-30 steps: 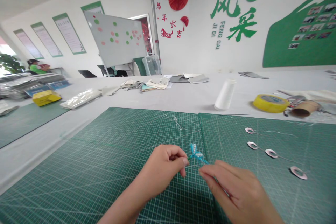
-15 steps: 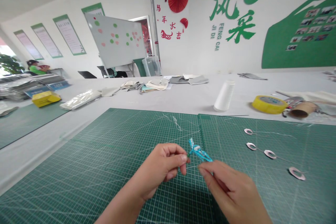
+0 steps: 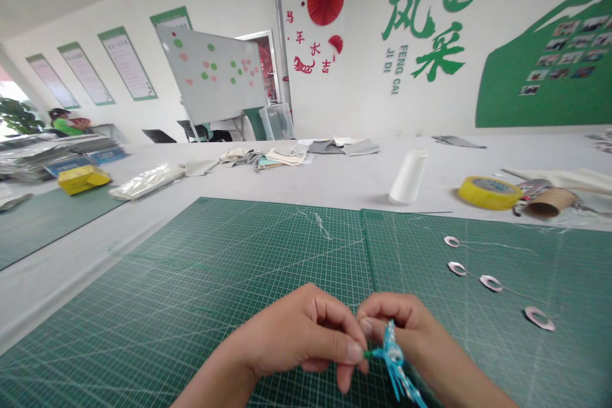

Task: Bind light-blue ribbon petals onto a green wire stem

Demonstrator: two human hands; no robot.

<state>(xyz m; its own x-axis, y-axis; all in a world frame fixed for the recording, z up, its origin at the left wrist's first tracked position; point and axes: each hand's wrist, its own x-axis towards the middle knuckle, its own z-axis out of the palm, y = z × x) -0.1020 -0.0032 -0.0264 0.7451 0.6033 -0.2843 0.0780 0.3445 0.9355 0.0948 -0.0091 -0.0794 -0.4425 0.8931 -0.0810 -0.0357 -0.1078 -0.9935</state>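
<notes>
"Where are your hands right now?"

"I'm holding them close together, just above the near edge of the green cutting mat (image 3: 191,312), with my left hand (image 3: 291,338) and right hand (image 3: 406,331) almost touching."

"And what are they holding?"

"A small turquoise beaded ornament (image 3: 393,357). My left thumb and forefinger (image 3: 351,352) are pinching its green stem (image 3: 368,354) in a narrow grip, while my right fingers (image 3: 382,307) are curling closely over its top."

"Which way is it lying?"

"Its long axis is slanting from my fingertips down and to the right, toward the mat's near edge. Its body is sitting nearer my right hand, and its tail is trailing past my right wrist."

"What's beyond that?"

"Small pinkish rings (image 3: 490,283) with threads are lying along the mat's right side. Past the mat's far edge, a white thread cone (image 3: 408,177), a yellow tape roll (image 3: 488,193) and folded fabric pieces (image 3: 282,154) are sitting on the white-covered table (image 3: 335,178). Farther off, a whiteboard (image 3: 210,73) is standing near the wall."
</notes>
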